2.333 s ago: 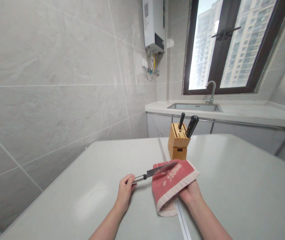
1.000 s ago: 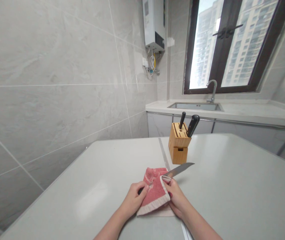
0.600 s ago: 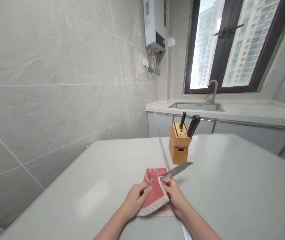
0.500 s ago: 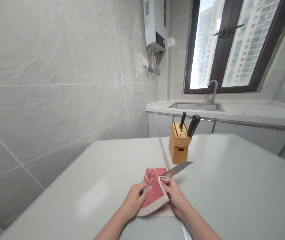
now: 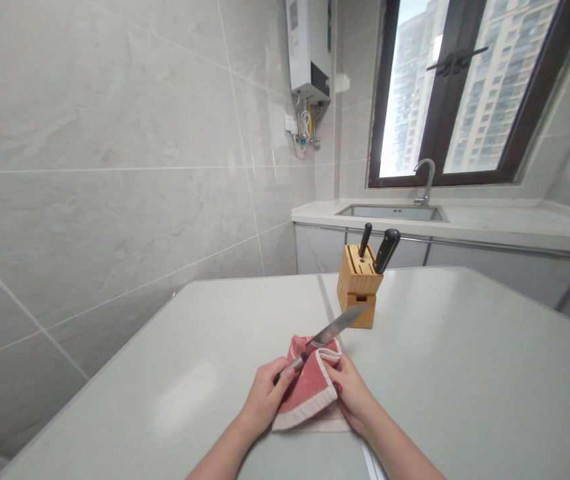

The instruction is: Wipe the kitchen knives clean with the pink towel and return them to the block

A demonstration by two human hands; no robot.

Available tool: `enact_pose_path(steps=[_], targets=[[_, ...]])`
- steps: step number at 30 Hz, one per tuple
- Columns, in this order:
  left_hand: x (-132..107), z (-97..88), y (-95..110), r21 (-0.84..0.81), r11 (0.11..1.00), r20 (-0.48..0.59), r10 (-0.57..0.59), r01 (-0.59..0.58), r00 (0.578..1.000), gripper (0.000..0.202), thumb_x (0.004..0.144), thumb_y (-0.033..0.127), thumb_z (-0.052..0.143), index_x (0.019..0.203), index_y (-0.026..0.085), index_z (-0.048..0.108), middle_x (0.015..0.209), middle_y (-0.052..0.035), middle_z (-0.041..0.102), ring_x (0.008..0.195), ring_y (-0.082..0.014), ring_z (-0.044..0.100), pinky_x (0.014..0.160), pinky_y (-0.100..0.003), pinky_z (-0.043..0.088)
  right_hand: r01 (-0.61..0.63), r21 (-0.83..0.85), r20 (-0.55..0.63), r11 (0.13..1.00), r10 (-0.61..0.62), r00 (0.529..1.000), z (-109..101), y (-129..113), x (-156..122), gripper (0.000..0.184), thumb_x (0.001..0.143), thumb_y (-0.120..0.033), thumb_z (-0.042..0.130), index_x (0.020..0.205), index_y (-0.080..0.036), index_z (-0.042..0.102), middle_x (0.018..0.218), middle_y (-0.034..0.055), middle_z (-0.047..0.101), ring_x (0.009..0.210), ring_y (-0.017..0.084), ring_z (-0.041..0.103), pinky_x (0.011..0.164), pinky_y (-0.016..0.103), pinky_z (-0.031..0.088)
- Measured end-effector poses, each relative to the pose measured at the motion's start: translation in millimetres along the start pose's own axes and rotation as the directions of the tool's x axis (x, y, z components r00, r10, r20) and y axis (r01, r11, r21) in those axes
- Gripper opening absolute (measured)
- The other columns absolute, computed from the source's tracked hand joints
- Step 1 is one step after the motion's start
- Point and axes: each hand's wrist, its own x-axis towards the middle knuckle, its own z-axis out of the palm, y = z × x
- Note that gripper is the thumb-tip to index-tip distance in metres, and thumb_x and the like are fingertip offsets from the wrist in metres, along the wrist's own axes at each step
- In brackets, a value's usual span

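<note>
Knife block [image 5: 357,283] is stood upright toward the far edge of the white table [image 5: 215,313], and in its slots are lodged a slim black-handled knife [image 5: 366,240] and a larger black-handled knife [image 5: 387,251], the latter slanted out at the right side; their blades are hidden in the wood. Behind, a sink [image 5: 365,212] is let into the countertop [image 5: 505,217] below the faucet [image 5: 427,180]; its floor is hidden from view.

A long-bladed knife [image 5: 339,325] is held out of the block. Its metal and black handle is gripped by the left hand [image 5: 265,389], with the thumb laid along it. The blade is pointed up and away to the right, over the pink towel [image 5: 309,392], and its tip is seen in front of the block's lower part; whether either is touched by the blade cannot be told. The towel is bunched between the two hands, its pale border turned toward the viewer. Its right side is pinched by the right hand [image 5: 355,395], whose fingers are partly covered by the folds.
</note>
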Motion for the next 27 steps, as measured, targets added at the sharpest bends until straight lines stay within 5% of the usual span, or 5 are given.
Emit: enact_pose_path(steps=[12, 23, 27], targets=[[2.4, -0.9, -11.0, -0.102, 0.99, -0.101, -0.112, 0.102, 0.989, 0.04, 0.089, 0.047, 0.032, 0.062, 0.018, 0.038, 0.061, 0.0033, 0.037, 0.058, -0.012, 0.036, 0.055, -0.022, 0.029, -0.028, 0.02, -0.011, 0.999, 0.028, 1.0, 0.4, -1.0, -1.6, 0.031, 0.07, -0.035, 0.069, 0.096, -0.017, 0.066, 0.087, 0.008, 0.072, 0.082, 0.025, 0.065, 0.08, 0.041, 0.047], [0.1, 1.8, 6.9, 0.017, 0.998, 0.133, 0.066, -0.068, 0.989, 0.04, 0.09, 0.042, 0.034, 0.083, 0.014, 0.062, 0.076, -0.0038, 0.062, 0.072, -0.0182, 0.053, 0.07, -0.024, 0.039, -0.024, 0.014, 0.014, 1.0, 0.024, 1.0, 1.2, -1.3, -2.2, 0.032, 0.066, -0.033, 0.073, 0.092, -0.017, 0.065, 0.091, 0.0076, 0.071, 0.086, 0.024, 0.064, 0.078, 0.036, 0.048], [-0.3, 0.9, 9.4, 0.013, 0.998, 0.119, 0.051, -0.053, 0.992, 0.041, 0.088, 0.044, 0.038, 0.084, 0.014, 0.066, 0.075, -0.0054, 0.065, 0.072, -0.0201, 0.055, 0.071, -0.026, 0.041, -0.041, 0.003, 0.002, 0.999, 0.041, 0.999, -2.6, 2.5, -0.7, 0.035, 0.062, -0.036, 0.075, 0.09, -0.017, 0.066, 0.083, 0.007, 0.072, 0.079, 0.024, 0.066, 0.073, 0.036, 0.05]])
